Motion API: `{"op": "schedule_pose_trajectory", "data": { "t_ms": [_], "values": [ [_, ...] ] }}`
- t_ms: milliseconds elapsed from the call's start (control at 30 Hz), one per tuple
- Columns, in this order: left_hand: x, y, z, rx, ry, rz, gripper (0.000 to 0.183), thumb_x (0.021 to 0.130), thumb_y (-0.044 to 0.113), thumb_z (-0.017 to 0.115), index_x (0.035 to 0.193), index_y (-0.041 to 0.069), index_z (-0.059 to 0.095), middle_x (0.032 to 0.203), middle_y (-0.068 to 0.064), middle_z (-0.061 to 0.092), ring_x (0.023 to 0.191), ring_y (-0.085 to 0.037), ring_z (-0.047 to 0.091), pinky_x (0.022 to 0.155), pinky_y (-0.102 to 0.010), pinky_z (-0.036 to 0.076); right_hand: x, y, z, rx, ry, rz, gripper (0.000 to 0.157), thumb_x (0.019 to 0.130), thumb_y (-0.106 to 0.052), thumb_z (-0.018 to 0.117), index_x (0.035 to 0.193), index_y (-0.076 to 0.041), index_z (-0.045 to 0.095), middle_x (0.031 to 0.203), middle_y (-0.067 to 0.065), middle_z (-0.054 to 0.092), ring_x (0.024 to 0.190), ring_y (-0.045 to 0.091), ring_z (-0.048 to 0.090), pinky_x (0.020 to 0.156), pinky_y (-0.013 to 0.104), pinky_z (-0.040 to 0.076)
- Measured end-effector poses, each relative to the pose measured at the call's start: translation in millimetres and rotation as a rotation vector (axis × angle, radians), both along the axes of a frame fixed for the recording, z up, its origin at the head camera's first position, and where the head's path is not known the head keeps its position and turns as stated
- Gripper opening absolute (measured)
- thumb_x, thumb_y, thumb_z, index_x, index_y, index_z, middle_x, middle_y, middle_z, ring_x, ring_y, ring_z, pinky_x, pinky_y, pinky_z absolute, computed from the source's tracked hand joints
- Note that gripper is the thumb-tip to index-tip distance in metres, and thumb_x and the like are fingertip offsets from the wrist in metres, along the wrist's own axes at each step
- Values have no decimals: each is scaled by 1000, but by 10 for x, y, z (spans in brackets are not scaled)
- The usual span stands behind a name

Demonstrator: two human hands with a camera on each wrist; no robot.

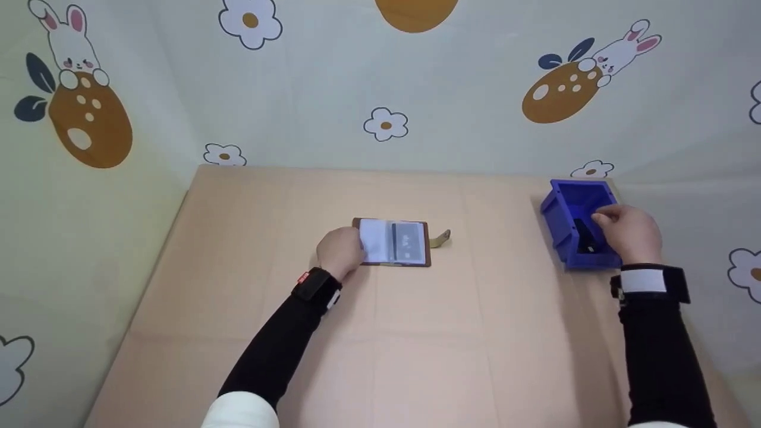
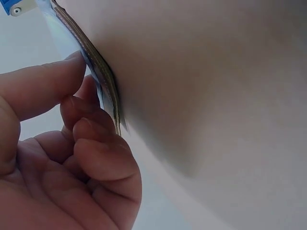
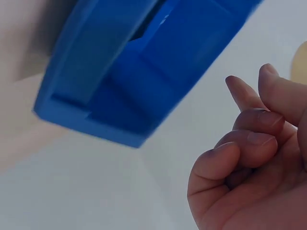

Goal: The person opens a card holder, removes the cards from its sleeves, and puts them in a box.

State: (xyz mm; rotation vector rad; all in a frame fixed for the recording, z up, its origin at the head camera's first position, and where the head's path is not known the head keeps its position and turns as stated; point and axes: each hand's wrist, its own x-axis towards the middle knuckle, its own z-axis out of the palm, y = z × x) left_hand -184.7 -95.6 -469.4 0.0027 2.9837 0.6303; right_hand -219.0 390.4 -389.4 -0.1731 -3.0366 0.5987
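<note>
An opened card holder (image 1: 409, 244) with a brown cover and clear sleeves lies on the table. From its right side sticks out a tan strap (image 1: 440, 239). My left hand (image 1: 341, 252) pinches the holder's left edge, with the thumb against the sleeves in the left wrist view. Over the right part of a blue plastic bin (image 1: 553, 229) hovers my right hand (image 1: 632, 233), holding nothing. In the right wrist view its thumb and index finger are apart and the other fingers curl loosely. A black item (image 1: 585, 236) lies inside the bin, partly hidden by its wall and my hand.
The beige table (image 1: 428, 351) extends around the holder toward me. A patterned cloth (image 1: 309, 89) hangs behind it and along both sides. The bin stands close to the table's back right corner.
</note>
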Motion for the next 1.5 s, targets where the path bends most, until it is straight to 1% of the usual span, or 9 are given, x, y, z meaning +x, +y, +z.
{"op": "schedule_pose_trajectory", "data": {
  "t_ms": [133,300,367,467,567,800,1067,1267,1500],
  "values": [
    [-7,-20,-4,17,-5,-10,30,80,6,67,57,14,47,68,-3,53,62,-21,49,52,-34,38,9,-257,61,-26,9,68,45,103,-32,53,123,7,63,115,29,63,97,40,60,82,55,46],
    [-15,-34,-11,37,-17,-16,27,79,6,67,58,12,51,67,-1,52,63,-20,47,54,-33,36,13,-578,71,-41,66,152,38,99,-31,61,116,2,70,107,20,68,84,30,61,72,44,45],
    [-16,-38,-15,41,-16,-17,25,79,6,67,59,12,53,67,-1,53,63,-20,47,54,-33,37,19,-714,50,-36,102,186,33,97,-28,64,112,0,72,106,20,70,84,30,63,73,46,46],
    [-13,-41,-15,44,-14,-13,19,79,7,68,63,11,59,70,-2,57,65,-20,50,57,-35,42,32,-920,14,-43,111,235,29,95,-25,67,109,-1,74,106,20,70,89,32,64,76,49,46],
    [-10,-42,-13,45,-19,-8,13,80,9,70,68,9,64,74,-3,61,67,-20,53,61,-38,46,38,-1114,-30,-42,113,283,26,94,-25,69,108,-3,75,103,19,70,88,32,63,76,49,46],
    [-9,-39,-13,47,-36,-1,13,82,11,70,70,8,64,75,-3,62,67,-21,54,61,-37,46,32,-1507,-159,-49,108,396,21,91,-21,71,104,-5,76,98,14,70,86,28,61,76,46,46],
    [-6,-38,-12,38,-23,-1,10,81,12,71,74,8,67,80,-6,66,71,-24,58,66,-41,50,55,-1880,-280,-56,61,458,20,90,-21,72,103,-7,77,99,11,70,85,25,61,76,44,46],
    [-1,-42,0,46,-6,-5,12,79,10,70,68,8,66,73,-3,62,66,-21,54,60,-38,47,74,-2139,-382,-29,36,492,15,89,-20,73,99,-9,78,95,7,70,81,23,59,75,40,47],
    [8,-36,8,42,8,-6,13,78,9,69,66,8,65,72,-3,61,64,-21,52,60,-39,48,77,-2346,-532,-4,-8,512,14,88,-18,75,99,-10,79,99,6,73,89,23,65,80,41,51]
  ]
}}
